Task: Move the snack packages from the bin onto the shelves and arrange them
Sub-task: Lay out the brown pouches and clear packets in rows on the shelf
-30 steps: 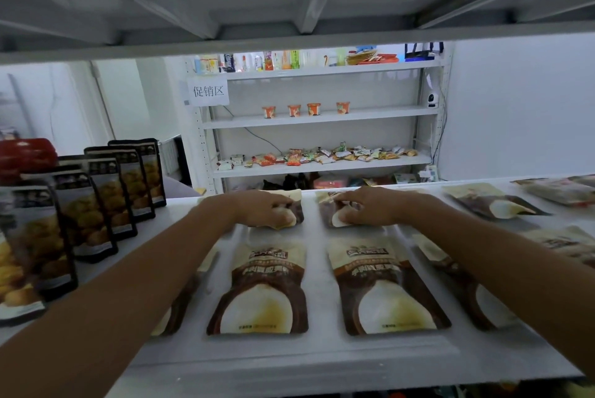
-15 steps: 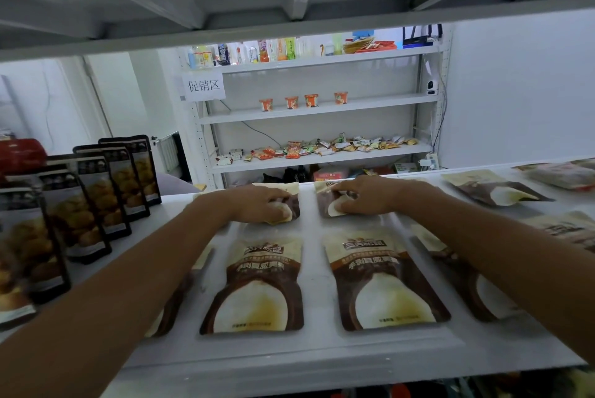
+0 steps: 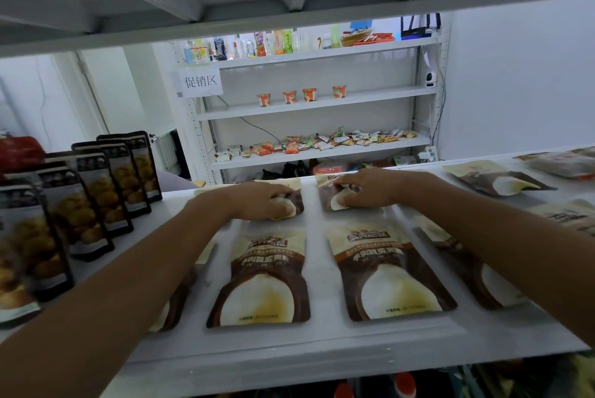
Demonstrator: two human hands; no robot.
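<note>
Head view: a white shelf (image 3: 322, 343) fills the frame beneath the grey underside of another, and a person's two bare arms reach across it from the near edge. Beyond it a rack (image 3: 322, 102) stands against the far wall. Brown-and-cream snack pouches lie flat on the shelf in rows. The front left pouch (image 3: 260, 281) and front right pouch (image 3: 392, 275) lie side by side in the middle, face up, tops pointing away. One more on each side is partly hidden under an arm, and a far pouch (image 3: 492, 178) lies off to the right. Black pouches (image 3: 96, 198) stand upright in a line along the shelf's left end. The left hand (image 3: 260, 201) lies palm down on the back left pouch (image 3: 298, 201), fingers lightly bent and pressing onto it. The right hand (image 3: 370, 187) lies palm down on the back right pouch (image 3: 325, 196), fingers nearly straight and a little spread. These two back pouches sit just beside each other, apart by a narrow gap, directly behind the front pair. On the rack are loose sweets (image 3: 322, 141), a paper sign (image 3: 201, 81) and four orange cups (image 3: 309, 95).
</note>
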